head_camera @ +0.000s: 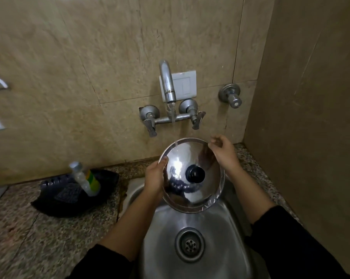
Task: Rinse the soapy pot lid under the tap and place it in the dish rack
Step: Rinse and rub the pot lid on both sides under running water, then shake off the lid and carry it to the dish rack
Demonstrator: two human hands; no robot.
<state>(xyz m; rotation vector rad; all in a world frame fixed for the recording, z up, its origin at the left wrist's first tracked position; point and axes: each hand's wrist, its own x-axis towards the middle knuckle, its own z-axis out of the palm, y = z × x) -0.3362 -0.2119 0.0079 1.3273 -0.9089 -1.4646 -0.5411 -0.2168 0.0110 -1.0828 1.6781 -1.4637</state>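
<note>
A shiny steel pot lid [192, 158] with a black knob [195, 173] is held tilted over the steel sink [226, 234], its top facing me. Water runs from the wall tap [167, 83] onto the lid's upper left part. My left hand [154, 179] grips the lid's left rim, thumb on top. My right hand [223, 151] holds the upper right rim with curled fingers. No dish rack is in view.
A black tray [55, 206] with a dish-soap bottle [85, 179] sits on the speckled counter left of the sink. Two tap handles [150, 125] [197, 119] flank the spout. A separate valve [231, 96] sticks out to the right. A side wall [311, 117] closes in the right.
</note>
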